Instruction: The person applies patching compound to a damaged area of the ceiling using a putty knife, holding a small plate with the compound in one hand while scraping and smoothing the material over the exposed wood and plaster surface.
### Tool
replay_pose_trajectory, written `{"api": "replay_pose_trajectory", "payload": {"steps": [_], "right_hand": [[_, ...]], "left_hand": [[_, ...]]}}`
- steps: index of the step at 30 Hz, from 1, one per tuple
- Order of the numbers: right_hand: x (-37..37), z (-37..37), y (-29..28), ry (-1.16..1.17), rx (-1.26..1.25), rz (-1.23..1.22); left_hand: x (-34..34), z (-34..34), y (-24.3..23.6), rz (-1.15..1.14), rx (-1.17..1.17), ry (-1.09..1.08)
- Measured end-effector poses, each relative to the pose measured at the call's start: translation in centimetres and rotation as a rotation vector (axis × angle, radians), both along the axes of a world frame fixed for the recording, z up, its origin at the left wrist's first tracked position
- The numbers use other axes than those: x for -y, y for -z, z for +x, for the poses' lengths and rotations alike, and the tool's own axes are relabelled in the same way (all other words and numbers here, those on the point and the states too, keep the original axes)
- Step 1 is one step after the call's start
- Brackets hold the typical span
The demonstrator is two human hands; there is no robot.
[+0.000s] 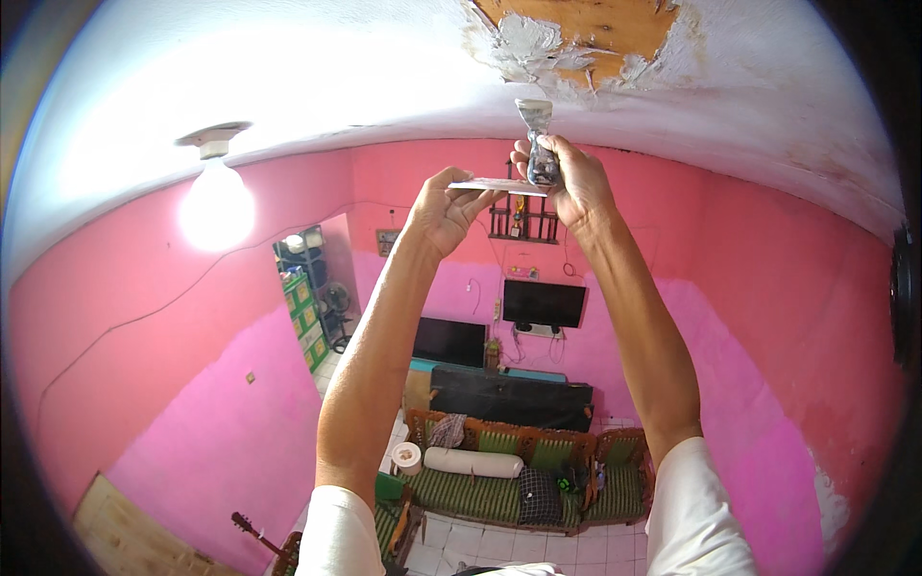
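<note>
Both my arms reach up toward the white ceiling (pixel 384 67). My left hand (pixel 445 216) holds a thin, flat, pale board (pixel 499 187) level, with the fingers under it and the thumb at its edge. In my right hand (pixel 579 184) is a putty knife (pixel 536 115), its blade up and its handle smeared with grey. The blade stands close below the ceiling; I cannot tell if it touches. The board and the knife handle appear side by side. Above them a bare wooden patch (pixel 615 34) shows, ringed by rough white putty (pixel 528 43).
A lit bulb (pixel 218 206) hangs from the ceiling at the left. Pink walls surround the room. Far below are a green striped sofa (pixel 471 492), an armchair (pixel 619 490), dark flat screens (pixel 545 303), a guitar neck (pixel 250 528) and a standing fan (pixel 336 302) by the doorway.
</note>
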State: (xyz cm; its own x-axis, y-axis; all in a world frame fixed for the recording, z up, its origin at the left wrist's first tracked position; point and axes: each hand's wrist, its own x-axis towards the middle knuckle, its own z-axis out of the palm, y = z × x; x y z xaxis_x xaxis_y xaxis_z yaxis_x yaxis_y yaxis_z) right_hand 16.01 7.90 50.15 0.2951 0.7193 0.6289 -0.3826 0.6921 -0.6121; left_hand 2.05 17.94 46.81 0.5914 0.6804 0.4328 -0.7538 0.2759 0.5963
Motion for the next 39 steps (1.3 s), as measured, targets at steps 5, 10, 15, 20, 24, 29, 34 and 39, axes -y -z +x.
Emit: {"api": "replay_pose_trajectory", "payload": {"steps": [5, 10, 15, 20, 24, 29, 34, 39], "right_hand": [[-1.7, 0.8, -0.3, 0.021, 0.046, 0.023], [0.8, -1.3, 0.0, 0.035, 0.045, 0.096], [3.9, -2.5, 1.1, 0.063, 0.158, 0.150], [7.4, -3.6, 3.2, 0.074, 0.202, 0.147], [5.7, -1.9, 2.2, 0.029, 0.180, 0.033], [1.2, -0.7, 1.3, -0.014, 0.092, -0.047], [-1.1, 0.1, 0.3, 0.024, 0.101, -0.036], [-1.2, -0.2, 0.4, 0.007, 0.131, 0.010]], "left_hand": [[-1.3, 0.7, 0.4, 0.032, -0.010, 0.035], [-1.0, 0.8, 0.7, 0.072, 0.043, 0.053], [0.0, 0.6, 1.6, 0.077, 0.034, 0.058], [0.2, 0.1, 2.3, 0.049, 0.047, 0.050], [0.6, 0.5, 1.0, 0.000, 0.050, 0.006], [-1.1, 0.2, 2.4, 0.000, 0.024, 0.075], [-0.8, 0.4, 3.1, -0.010, 0.022, -0.022], [-1.3, 0.3, 3.4, 0.013, -0.004, -0.026]]}}
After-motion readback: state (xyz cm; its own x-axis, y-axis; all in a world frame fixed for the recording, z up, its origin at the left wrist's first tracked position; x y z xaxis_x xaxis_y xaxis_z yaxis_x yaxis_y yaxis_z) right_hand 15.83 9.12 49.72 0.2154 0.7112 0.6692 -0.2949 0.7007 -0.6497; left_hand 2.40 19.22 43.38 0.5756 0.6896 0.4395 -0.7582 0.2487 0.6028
